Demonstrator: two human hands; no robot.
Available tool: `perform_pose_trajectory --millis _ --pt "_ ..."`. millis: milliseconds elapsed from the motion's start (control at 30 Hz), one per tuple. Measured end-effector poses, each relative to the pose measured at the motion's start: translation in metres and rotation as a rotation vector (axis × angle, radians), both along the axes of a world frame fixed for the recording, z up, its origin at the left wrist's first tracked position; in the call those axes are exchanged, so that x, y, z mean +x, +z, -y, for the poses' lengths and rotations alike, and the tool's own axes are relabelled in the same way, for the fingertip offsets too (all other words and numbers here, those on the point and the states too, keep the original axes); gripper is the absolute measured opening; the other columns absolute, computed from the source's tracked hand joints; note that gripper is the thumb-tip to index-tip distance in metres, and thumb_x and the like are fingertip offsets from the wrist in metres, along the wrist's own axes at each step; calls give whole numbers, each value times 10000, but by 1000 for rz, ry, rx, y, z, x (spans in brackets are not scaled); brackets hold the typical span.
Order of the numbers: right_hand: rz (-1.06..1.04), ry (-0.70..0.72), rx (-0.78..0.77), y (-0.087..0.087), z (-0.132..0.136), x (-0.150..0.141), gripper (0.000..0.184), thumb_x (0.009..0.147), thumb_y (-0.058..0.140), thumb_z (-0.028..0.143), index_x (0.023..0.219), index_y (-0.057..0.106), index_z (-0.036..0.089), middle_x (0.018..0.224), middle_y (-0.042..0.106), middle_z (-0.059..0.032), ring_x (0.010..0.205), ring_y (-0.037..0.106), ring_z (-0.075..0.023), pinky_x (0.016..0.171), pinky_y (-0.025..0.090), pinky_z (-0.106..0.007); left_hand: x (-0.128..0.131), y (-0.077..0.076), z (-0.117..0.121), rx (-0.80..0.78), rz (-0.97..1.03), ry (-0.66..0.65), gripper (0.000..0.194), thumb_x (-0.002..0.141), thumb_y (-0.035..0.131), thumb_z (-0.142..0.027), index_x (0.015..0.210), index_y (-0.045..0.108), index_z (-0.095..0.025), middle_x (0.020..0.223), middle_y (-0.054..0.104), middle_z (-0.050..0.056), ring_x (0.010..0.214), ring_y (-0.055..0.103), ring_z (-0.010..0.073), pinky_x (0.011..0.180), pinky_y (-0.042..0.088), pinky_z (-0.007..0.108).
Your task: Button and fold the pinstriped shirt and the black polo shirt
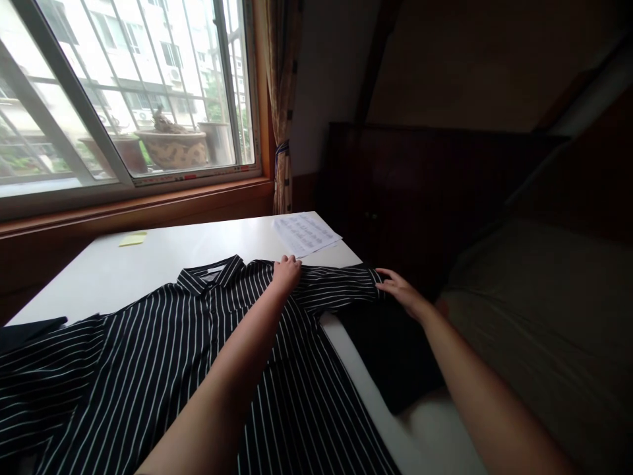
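Note:
A black shirt [188,356] with white stripes lies spread on the white table [163,254], its collar [212,274] toward the window. With curled fingers, my left hand [287,272] grips the cloth at the shirt's shoulder on the right side. My right hand [401,291] holds the end of the right-side sleeve [341,285], fingers closing around the cuff edge. That sleeve stretches out between my two hands. Its opposite sleeve [39,376] reaches past the left edge of the view. Under the right-side sleeve lies a plain black cloth [395,356].
Printed papers [306,233] lie at the table's far right corner, and a yellow sticky note [132,239] at the far left. Another dark cloth [32,331] pokes out by the left sleeve. A window [148,86] and a curtain [283,119] stand behind the table.

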State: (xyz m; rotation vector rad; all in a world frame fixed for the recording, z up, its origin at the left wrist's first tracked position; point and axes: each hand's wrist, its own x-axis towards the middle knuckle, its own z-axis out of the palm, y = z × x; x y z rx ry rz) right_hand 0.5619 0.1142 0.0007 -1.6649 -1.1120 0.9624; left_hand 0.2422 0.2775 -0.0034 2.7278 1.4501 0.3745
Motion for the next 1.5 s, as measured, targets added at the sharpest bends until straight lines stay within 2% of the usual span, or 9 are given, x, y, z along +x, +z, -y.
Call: perform_pose_trajectory --millis 267,400,533,667,800,933,1100,1333,1500 --pt "61 -163 316 2 -14 2 485 767 665 372 1236 615 259 756 546 37 718 577 -163 708 488 -276 0 7 -27 -9 119 195 356 1024 351 -365 1187 655 -275 1204 643 103 1106 518 303 837 492 416" --pt "165 -239 378 1 -29 1 544 800 626 449 1304 565 253 778 561 24 755 585 -181 740 496 -293 -7 5 -34 -25 145 259 370 1022 350 -389 1189 666 -295 1206 651 92 1109 525 300 837 493 408" --pt "386 -277 297 -3 -38 0 531 849 563 455 1339 550 250 919 632 -28 848 617 -211 806 507 -336 -12 -6 -28 -32 137 261 351 1005 404 -420 1212 657 -293 1206 651 96 1115 541 299 849 496 409" --pt "677 -276 258 -3 -43 -5 418 884 515 360 1274 612 246 1049 658 -83 930 626 -240 865 490 -361 -17 -13 -21 13 141 233 469 1018 359 -445 1427 489 -254 1368 565 119 1212 509 301 941 480 421" --pt "831 -173 86 -6 -45 -8 414 849 516 246 1251 611 243 996 684 -81 938 640 -247 845 476 -334 -28 -17 -17 20 117 150 513 1028 329 -464 1501 402 -278 1494 483 86 1335 442 273 1084 400 416" --pt "844 -196 -184 -13 -36 -4 401 844 529 271 1241 585 263 962 704 -78 875 669 -263 754 475 -332 -43 -23 -15 -25 65 75 536 1009 334 -555 1521 359 -398 1595 386 13 1479 279 310 1184 237 570" --pt "854 -238 -251 -20 -18 3 495 845 558 343 1329 516 246 1029 704 -106 935 673 -295 806 490 -368 -59 -26 -18 -125 -1 79 646 966 281 -672 1568 187 -459 1661 250 -5 1513 163 417 1126 100 767" --pt "743 -272 -199 -18 -22 6 467 823 613 416 1240 657 212 1203 648 -141 1131 615 -320 977 453 -389 -63 -21 -11 -65 -6 108 650 987 274 -626 1587 141 -414 1675 202 24 1531 108 397 1122 158 761" --pt "592 -244 -198 -17 -48 8 390 806 658 553 905 745 186 1006 726 -148 1050 664 -333 882 494 -373 -72 -14 6 135 -24 -32 528 1027 320 -463 1520 394 -286 1596 384 92 1508 243 308 1204 136 641"
